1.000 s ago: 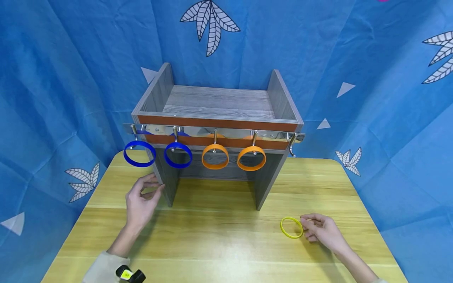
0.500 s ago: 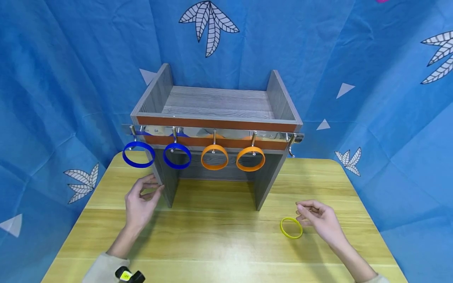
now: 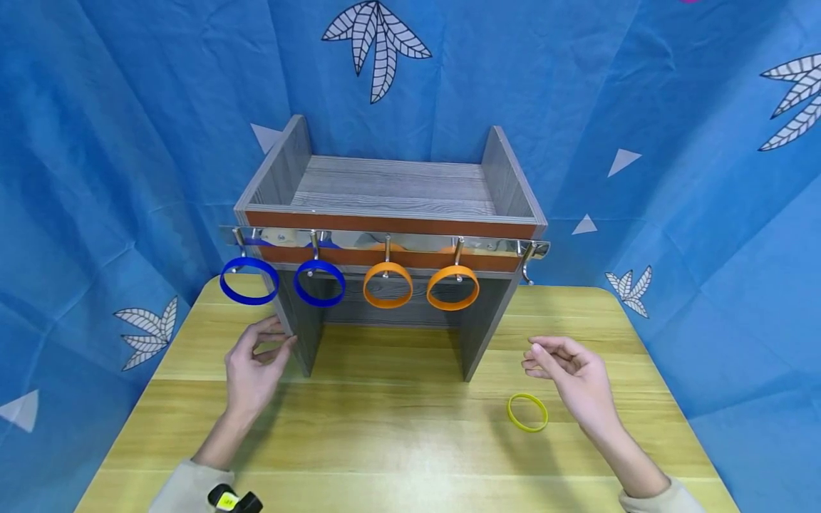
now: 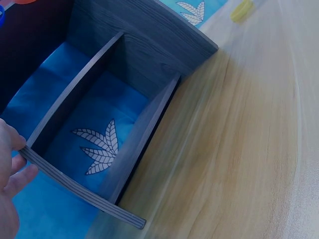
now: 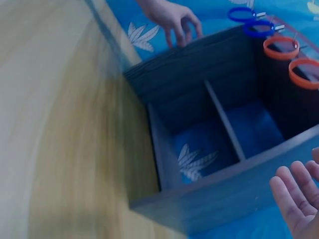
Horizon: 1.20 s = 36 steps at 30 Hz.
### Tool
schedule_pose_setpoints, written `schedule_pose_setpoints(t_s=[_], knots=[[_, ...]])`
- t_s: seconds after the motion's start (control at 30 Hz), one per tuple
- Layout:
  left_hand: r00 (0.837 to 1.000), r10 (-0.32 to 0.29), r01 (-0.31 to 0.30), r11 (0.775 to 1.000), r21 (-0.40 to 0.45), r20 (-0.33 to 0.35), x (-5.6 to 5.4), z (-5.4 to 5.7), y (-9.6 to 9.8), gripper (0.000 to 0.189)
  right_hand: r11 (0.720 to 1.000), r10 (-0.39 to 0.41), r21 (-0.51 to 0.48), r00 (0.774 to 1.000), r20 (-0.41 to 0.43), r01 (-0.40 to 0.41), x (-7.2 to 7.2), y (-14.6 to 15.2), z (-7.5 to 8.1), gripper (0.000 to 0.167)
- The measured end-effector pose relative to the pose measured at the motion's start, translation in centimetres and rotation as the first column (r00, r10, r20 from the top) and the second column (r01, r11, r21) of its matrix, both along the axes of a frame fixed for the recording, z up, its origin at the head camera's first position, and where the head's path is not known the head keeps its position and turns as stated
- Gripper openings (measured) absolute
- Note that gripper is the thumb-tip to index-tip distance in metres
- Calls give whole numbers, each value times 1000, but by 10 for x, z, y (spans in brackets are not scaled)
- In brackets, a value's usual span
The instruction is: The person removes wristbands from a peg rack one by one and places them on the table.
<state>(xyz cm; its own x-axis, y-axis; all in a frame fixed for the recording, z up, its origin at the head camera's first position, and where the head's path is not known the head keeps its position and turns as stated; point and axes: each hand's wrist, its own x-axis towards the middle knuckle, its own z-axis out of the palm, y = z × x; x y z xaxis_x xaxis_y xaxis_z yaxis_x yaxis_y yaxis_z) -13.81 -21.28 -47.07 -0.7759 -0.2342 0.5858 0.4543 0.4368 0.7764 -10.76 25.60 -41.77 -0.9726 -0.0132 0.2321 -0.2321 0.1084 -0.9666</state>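
A grey wooden shelf unit stands on the table. My left hand holds the front edge of its left side panel, thumb at the edge and fingers against the outer side. My right hand is raised right of the unit, fingers loosely bent and nothing in them. Below and left of it, a thin yellow ring lies on the table. From the metal hook rail hang two blue rings, the outer one and the inner one. Beside them hang two orange rings, one near the middle and one farther right.
The rail's rightmost hook is bare. Blue cloth with white leaf prints surrounds the back and sides. Light wood tabletop extends in front of the unit.
My right hand has risen from beside the yellow ring and moved up and slightly left toward the shelf unit. The yellow ring stays where it lay, and my left hand keeps its place.
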Motion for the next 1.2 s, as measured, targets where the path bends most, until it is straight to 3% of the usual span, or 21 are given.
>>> schedule_pose_setpoints(t_s=[0.37,0.57,1.0,1.2], knots=[[1000,-1,1,1000,-1,-4,1,0,0,37,990,31,-128,986,-166,-53,-1,-32,21,18],[1000,-2,2,1000,-4,4,1,0,0,35,982,53,-167,979,-198,-87,-2,-44,28,25],[1000,-1,1,1000,9,-14,1,0,1,41,978,33,-191,969,-243,-81,-13,-70,39,22],[1000,1,-1,1000,10,-5,1,2,1,42,965,30,-237,950,-310,-108,-21,-81,41,20]])
